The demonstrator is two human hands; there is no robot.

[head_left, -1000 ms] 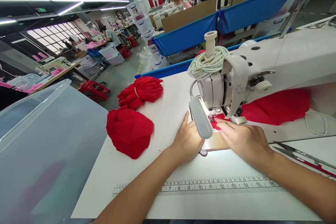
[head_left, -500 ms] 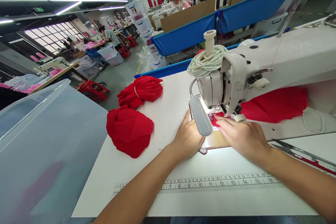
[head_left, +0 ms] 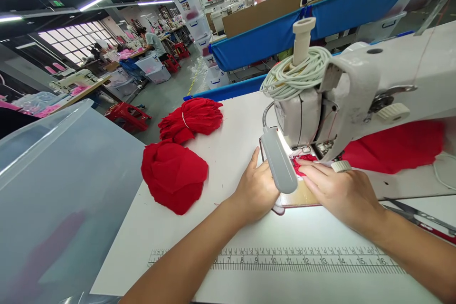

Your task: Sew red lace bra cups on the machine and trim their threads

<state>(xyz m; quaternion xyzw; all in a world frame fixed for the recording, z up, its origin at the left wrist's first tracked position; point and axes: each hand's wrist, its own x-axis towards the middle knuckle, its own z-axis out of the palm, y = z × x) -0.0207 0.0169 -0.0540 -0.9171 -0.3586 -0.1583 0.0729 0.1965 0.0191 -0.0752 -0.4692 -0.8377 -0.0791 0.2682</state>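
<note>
At the sewing machine (head_left: 356,90), my right hand (head_left: 345,190) presses its fingertips together on a small piece of red fabric (head_left: 302,164) under the needle area. Part of that fabric is hidden by the fingers and machine head. My left hand (head_left: 256,190) lies on the left of the machine plate (head_left: 301,195), one digit stretched out and apart; its other fingertips are hidden behind the grey lamp (head_left: 280,161). A larger red cloth (head_left: 395,147) lies under the machine arm, right of my right hand.
Left on the white table are a tied red fabric bundle (head_left: 199,118) and a loose red fabric pile (head_left: 174,175). A translucent bin (head_left: 89,190) stands beside the table. Scissors (head_left: 420,213) lie at right, and a printed ruler (head_left: 270,261) runs along the front.
The view has shifted slightly, so the machine appears larger and further right. Both hands keep about the same places at the machine, the right still on the red fabric.
</note>
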